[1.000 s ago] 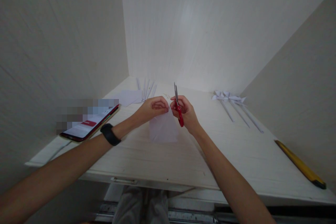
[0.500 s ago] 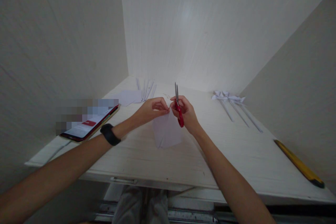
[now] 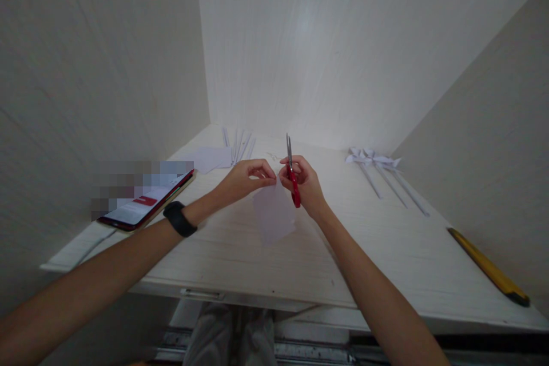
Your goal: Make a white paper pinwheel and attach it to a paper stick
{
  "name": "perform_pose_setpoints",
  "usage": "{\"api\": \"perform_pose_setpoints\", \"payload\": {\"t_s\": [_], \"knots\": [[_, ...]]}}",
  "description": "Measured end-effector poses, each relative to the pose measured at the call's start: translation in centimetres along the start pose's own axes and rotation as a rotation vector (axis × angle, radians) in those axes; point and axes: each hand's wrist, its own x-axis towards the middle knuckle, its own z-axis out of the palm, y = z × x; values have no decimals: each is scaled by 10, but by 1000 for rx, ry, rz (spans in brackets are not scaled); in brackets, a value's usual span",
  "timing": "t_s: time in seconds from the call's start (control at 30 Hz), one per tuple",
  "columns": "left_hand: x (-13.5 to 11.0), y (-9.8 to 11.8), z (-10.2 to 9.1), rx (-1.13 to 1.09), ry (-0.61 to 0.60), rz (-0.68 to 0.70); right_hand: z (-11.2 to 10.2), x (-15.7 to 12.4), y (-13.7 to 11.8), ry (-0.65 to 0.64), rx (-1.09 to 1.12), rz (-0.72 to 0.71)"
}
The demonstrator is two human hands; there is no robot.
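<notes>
My left hand pinches the top edge of a white sheet of paper, which hangs down over the white table. My right hand grips red-handled scissors, blades together and pointing up, right beside the paper's upper corner. Both hands are closed and almost touch each other above the middle of the table. A black band sits on my left wrist.
A phone lies at the table's left edge. White paper strips and sheets rest at the back. Three paper pinwheels on sticks lie at the right. A yellow cutter lies by the right wall.
The hanging paper has turned and swung slightly, its lower edge now more tilted. Both hands stay in nearly the same place.
</notes>
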Motion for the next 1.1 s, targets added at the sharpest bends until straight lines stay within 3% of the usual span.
{"api": "perform_pose_setpoints", "payload": {"t_s": [0.67, 1.1], "knots": [[-2, 0, 2, 45, -37, 24, 2, -1, -4, 6, -18, 54], [-1, 2, 1, -35, 28, 46, -4, 0, 1, 17, -164, 31]]}}
